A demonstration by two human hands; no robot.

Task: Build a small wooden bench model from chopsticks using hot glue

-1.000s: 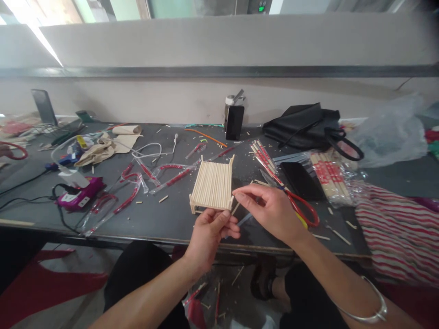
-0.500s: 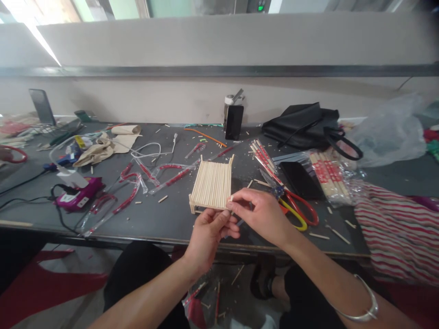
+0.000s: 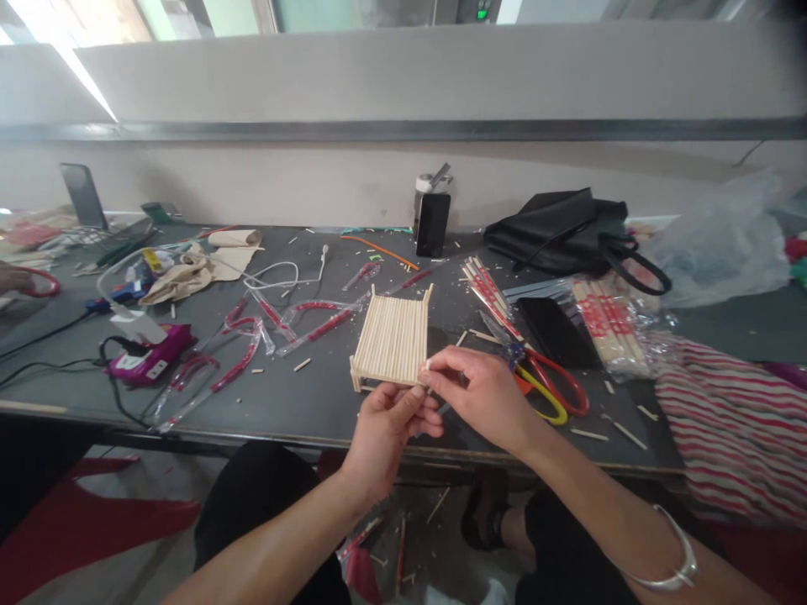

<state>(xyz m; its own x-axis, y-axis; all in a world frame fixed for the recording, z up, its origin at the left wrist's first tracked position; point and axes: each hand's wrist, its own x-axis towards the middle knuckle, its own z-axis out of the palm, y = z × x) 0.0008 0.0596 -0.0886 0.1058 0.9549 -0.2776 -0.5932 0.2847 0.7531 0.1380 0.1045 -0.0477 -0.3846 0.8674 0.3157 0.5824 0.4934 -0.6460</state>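
A miniature bed [image 3: 392, 336] built of pale wooden chopstick pieces stands on the grey table, its sticks laid side by side with short posts at the corners. At its near edge, my left hand [image 3: 394, 424] grips the frame, thumb on top and fingers curled below. My right hand [image 3: 476, 391] pinches the near right corner post between thumb and fingertips. The two hands almost touch there, and they hide most of that corner. Scissors [image 3: 555, 386] with red and yellow handles lie just right of my right hand.
Wrapped chopsticks [image 3: 602, 323], a dark phone [image 3: 555, 332] and a black bag [image 3: 555, 227] lie to the right. Another phone [image 3: 433, 225] leans upright at the back. Red plastic wrappers [image 3: 252, 340] and a purple power strip [image 3: 151, 353] lie left. A person's hand [image 3: 13, 277] shows far left.
The view has shifted slightly, so everything sits a little farther right. Both hands keep their hold on the miniature bed.
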